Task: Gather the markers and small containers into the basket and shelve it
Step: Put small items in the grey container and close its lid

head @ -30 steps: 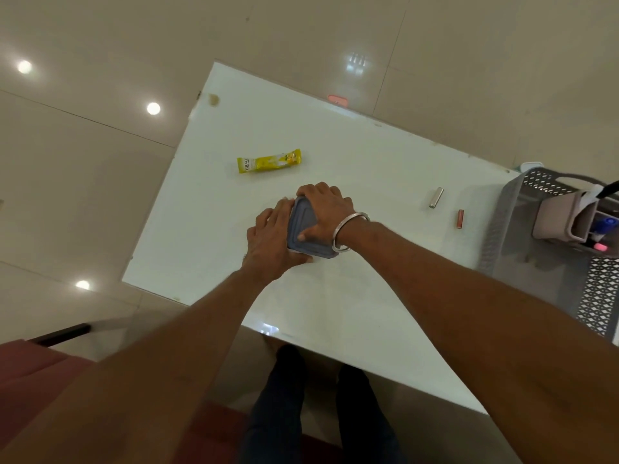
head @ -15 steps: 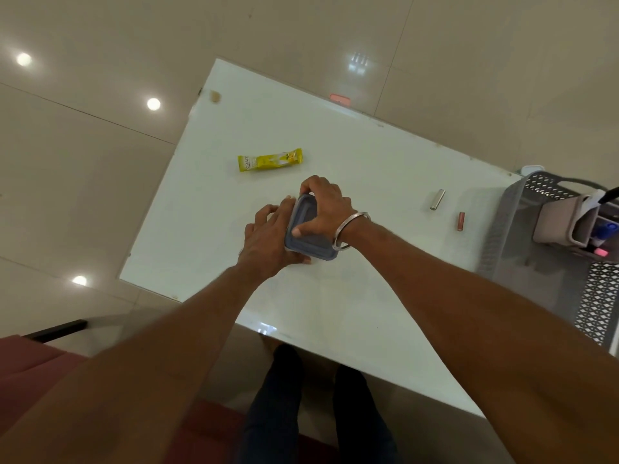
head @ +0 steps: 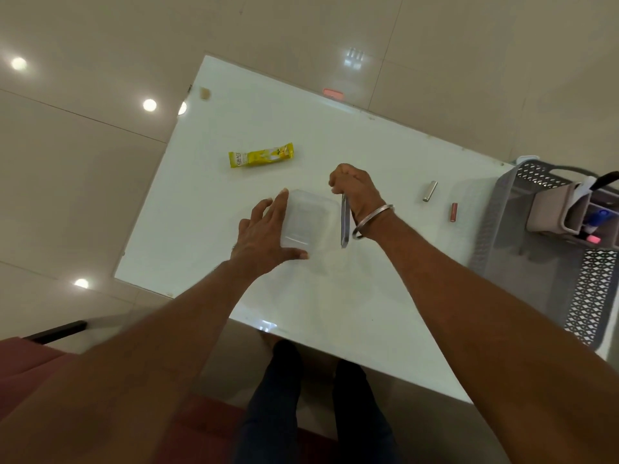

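A clear plastic container (head: 308, 221) stands open on the white table (head: 368, 306). My left hand (head: 264, 234) grips its left side. My right hand (head: 356, 192) holds the grey-blue lid (head: 345, 224) on edge, just right of the container. A grey perforated basket (head: 495, 229) stands at the table's right end; inside it are a beige holder (head: 552, 212) and markers (head: 594, 226). A silver tube (head: 429, 191) and a reddish tube (head: 454, 212) lie between my right hand and the basket. A yellow sachet (head: 261, 155) lies further back on the left.
The table's near edge runs diagonally above my legs (head: 318, 406). A dark red seat (head: 30, 366) is at the lower left. Glossy beige floor tiles surround the table.
The lid was on the container under both hands. My right hand has lifted it off and tipped it upright to the right, leaving the clear container open under my left hand.
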